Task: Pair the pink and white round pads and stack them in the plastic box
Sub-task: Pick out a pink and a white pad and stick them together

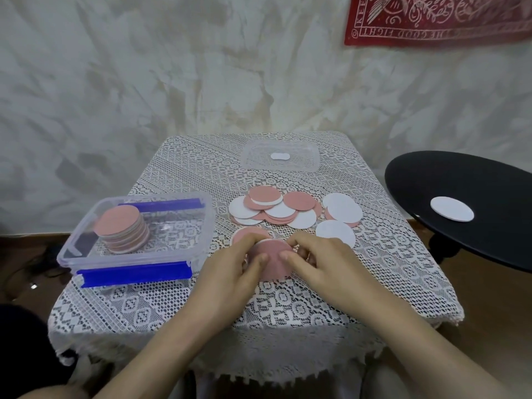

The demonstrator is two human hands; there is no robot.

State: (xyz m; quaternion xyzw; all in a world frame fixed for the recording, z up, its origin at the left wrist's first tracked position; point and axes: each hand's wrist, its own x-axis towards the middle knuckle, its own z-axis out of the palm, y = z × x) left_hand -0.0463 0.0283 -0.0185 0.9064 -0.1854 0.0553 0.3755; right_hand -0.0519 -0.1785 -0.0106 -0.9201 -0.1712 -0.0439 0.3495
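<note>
Left hand [230, 272] and right hand [325, 263] together pinch a pink pad [272, 264] held between their fingertips.

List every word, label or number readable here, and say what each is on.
"THE GOOD FIGHT": upside down along the lower border of the red cloth on the wall.
"KEE": up that cloth's left border, cut off by the frame's top.
On the white label of the clear lid: no writing legible.
On the plastic box: no text visible.
</note>
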